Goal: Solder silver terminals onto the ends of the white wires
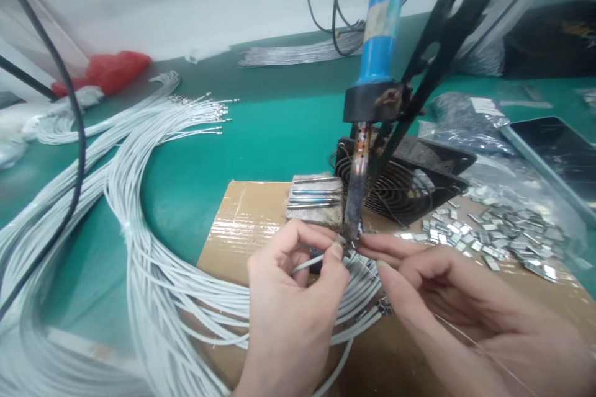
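Note:
A blue-handled soldering iron point(384, 18) hangs tip-down in a black stand point(444, 43), its burnt tip point(356, 198) reaching the cardboard pad point(237, 223). My left hand point(293, 298) pinches the end of a white wire point(307, 264) between thumb and forefinger, holding it right at the tip. My right hand point(465, 304) meets it from the right, fingertips pinched at the same spot; a thin solder wire point(475, 347) runs back across its palm. Whether it also grips a small metal piece is hidden by the fingers.
A big bundle of white wires point(139, 211) loops over the green table at left and under my hands. A black fan point(405, 177) sits behind the iron, a metal block point(316, 198) beside it. Several small metal terminals point(488, 232) lie scattered right. A red bag point(112, 71) lies far left.

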The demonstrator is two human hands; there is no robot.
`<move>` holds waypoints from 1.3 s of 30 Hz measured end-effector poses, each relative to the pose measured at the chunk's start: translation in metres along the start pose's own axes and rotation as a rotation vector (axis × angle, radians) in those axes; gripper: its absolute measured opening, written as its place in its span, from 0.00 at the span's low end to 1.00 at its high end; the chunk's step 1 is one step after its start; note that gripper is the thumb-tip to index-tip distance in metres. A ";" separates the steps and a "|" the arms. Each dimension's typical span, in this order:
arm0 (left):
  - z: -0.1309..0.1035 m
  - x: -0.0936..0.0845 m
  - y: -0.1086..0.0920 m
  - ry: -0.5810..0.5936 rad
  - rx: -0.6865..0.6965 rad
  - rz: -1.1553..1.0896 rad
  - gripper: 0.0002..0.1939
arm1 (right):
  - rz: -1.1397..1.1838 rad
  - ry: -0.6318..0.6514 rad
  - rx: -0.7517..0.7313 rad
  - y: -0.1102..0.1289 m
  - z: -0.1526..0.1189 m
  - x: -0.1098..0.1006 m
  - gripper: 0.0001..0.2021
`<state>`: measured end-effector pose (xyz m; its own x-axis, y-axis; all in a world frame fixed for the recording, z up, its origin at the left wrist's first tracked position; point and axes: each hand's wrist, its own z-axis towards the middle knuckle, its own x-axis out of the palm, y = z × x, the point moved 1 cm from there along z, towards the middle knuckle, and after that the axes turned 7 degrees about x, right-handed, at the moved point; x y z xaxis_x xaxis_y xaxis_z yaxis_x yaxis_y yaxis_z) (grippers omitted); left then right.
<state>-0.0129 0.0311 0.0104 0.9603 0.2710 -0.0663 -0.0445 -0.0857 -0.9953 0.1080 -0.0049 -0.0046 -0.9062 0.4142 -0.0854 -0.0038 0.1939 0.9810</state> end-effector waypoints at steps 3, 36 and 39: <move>0.001 0.000 -0.001 0.007 0.013 -0.014 0.07 | 0.030 0.011 0.003 0.001 0.000 0.001 0.14; -0.005 -0.007 0.007 0.091 0.052 0.006 0.07 | -0.061 0.122 -0.189 -0.008 0.008 -0.010 0.11; -0.006 -0.008 0.008 0.085 0.051 0.001 0.07 | -0.060 0.126 -0.196 -0.008 0.008 -0.010 0.12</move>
<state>-0.0191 0.0222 0.0038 0.9800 0.1888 -0.0629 -0.0571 -0.0359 -0.9977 0.1203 -0.0033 -0.0125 -0.9474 0.2904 -0.1342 -0.1301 0.0334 0.9909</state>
